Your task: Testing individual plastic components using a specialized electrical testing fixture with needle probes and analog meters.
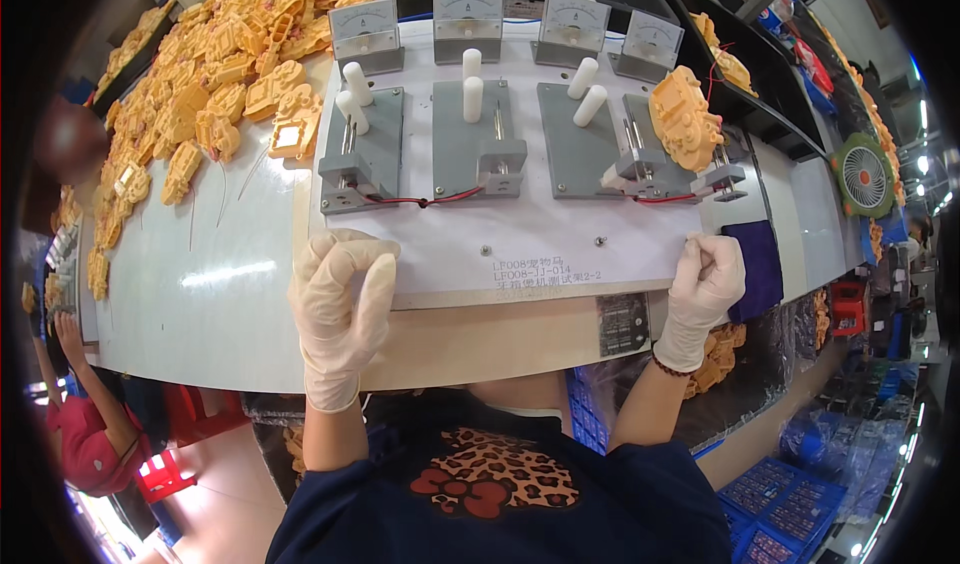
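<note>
My left hand (345, 299), in a cream glove, hovers by the front left of a white test board (440, 239). Its fingers are curled in toward the thumb, and nothing shows in them. At the board's front right, my right hand (706, 286), also gloved, has its fingers bent together with nothing visible between them. Several grey test fixtures (460, 144) with white pegs and metal probes stand on the board. One orange plastic gear housing (686, 119) sits tilted on the rightmost fixture, apart from both hands. Behind the fixtures stands a row of panel meters (468, 19).
A large heap of orange housings (220, 74), some trailing thin wires, covers the table's far left. Black trays (745, 74) lie behind and right. A dark purple cloth (753, 269) hangs beside my right hand. A green fan (866, 176) stands farther right; another person (100, 434) is at left.
</note>
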Demonstrator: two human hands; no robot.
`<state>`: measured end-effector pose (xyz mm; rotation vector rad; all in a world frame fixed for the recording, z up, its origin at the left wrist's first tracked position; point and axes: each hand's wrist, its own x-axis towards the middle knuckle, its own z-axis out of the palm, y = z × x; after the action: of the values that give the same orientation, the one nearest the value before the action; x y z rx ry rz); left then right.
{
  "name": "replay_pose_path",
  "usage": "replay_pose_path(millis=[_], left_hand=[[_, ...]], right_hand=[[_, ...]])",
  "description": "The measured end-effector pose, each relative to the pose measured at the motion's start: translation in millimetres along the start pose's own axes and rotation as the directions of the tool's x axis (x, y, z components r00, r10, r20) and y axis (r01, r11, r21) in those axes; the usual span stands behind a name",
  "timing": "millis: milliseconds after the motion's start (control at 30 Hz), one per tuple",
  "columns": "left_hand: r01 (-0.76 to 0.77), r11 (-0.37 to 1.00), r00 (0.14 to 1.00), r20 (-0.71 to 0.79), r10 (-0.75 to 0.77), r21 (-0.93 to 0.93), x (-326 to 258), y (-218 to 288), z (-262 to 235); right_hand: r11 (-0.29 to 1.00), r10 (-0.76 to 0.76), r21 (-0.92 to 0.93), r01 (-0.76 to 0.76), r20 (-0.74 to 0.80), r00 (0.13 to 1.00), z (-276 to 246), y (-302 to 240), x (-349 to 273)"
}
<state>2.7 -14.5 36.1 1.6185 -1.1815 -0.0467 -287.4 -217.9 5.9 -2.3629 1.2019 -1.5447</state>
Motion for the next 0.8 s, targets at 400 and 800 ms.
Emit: replay_pose_path(millis=[400, 800], left_hand=[[-0.008, 1.000, 1.000, 0.022, 0.008, 0.003, -0.2, 2.1, -0.6], [0.065, 0.994, 0.997, 0.055, -0.060, -0.093, 4.6, 1.8, -4.2]], right_hand=[[0.952, 0.214, 0.162, -0.258, 0.250, 0.944, -23.1, 4.1, 9.7], [0.810, 0.426, 0.259, -0.526, 0.355, 0.832, -26.9, 4.4, 21.0]])
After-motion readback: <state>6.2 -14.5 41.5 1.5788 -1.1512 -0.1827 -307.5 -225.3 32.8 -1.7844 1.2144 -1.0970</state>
